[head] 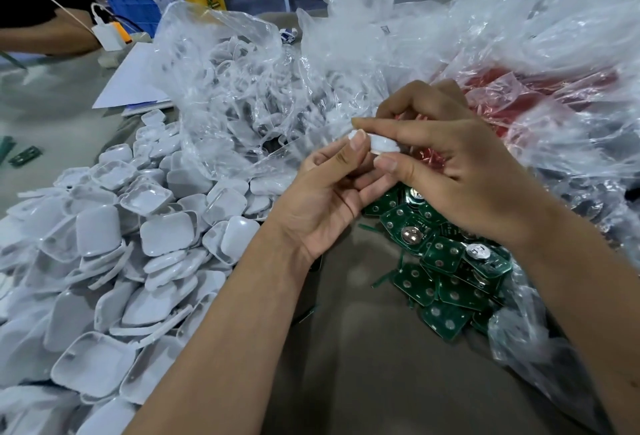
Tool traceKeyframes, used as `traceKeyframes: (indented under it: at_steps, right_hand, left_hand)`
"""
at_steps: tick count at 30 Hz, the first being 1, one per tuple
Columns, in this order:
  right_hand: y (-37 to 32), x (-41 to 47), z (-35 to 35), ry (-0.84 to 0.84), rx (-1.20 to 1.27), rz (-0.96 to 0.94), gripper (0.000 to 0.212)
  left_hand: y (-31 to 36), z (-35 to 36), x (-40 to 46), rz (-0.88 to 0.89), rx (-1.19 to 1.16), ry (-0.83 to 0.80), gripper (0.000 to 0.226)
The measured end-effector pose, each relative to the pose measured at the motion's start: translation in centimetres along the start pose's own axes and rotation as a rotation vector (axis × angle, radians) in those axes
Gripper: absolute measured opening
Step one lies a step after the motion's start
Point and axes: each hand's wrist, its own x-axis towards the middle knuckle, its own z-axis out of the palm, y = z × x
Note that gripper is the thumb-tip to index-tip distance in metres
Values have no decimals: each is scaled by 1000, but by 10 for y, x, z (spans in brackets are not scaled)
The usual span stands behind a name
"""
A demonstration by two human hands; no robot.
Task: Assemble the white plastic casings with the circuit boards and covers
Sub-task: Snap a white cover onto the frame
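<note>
White plastic casings (104,261) lie heaped nearest, on the left; green circuit boards (446,271) are piled on the right. Above them the left hand (325,199) and right hand (450,171) together pinch one white casing (381,145) between curled fingers. Clear plastic bags (259,88) rise behind.

casings (104,244) heaped left, circuit boards (446,268) right, plastic bags (242,88) behind, all on the table (363,365).
</note>
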Motion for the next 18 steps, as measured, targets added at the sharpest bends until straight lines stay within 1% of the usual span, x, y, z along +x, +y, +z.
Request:
traceKeyframes:
  at_steps: [3,4,7,9,13,18]
  right_hand:
    - [-1,1,3,51,-55,-36,35]
    - [-2,1,4,62,-57,-39,34]
    - [-3,1,5,97,-48,-56,31]
    - [-4,0,5,138,-18,-75,28]
    - [-2,-1,3,224,36,-98,23]
    - [-1,-2,7,255,45,-113,18]
  left_hand:
    - [-1,2,1,-2,-30,33,58]
    - [-1,3,1,-1,-31,20,61]
    - [0,4,2,3,-26,-21,45]
    - [-1,3,1,4,-50,-28,39]
    - [-3,0,2,3,-75,-34,29]
    - [-4,1,2,-8,-64,-28,23]
